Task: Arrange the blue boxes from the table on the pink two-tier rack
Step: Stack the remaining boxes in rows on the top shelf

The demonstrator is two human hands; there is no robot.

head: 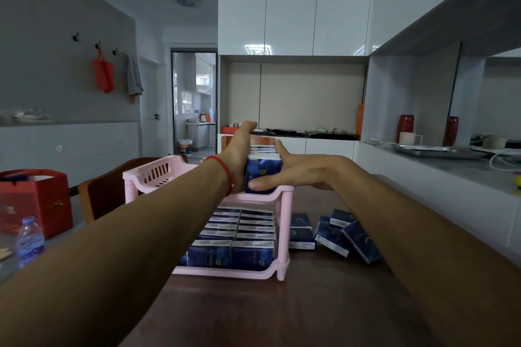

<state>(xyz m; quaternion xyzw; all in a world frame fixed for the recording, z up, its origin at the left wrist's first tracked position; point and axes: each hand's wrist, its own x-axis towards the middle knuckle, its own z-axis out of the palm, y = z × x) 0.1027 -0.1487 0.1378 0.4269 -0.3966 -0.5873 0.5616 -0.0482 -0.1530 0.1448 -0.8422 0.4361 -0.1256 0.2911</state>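
On the upper tier of the rack, a row of blue boxes stands on end at the right side, and both hands press it from either side. The left hand lies flat against the row's left face, fingers straight and reaching back. The right hand is spread against the right face, thumb laid across the front box. Neither hand curls round a box; they squeeze the row together.

The lower tier is packed with boxes in two columns. Four or so more boxes lie loose on the table just right of the rack, some leaning on each other.

The risk, as I judge it, is the row toppling leftward once the hands let go, since the left half of the upper tier stands bare and nothing braces the boxes there. Too hard a squeeze could also buckle the row upward or shove the light rack along the table.

The left hand hides the row's left face and the far boxes, so their count is unclear. The print on the boxes is too blurred to read.
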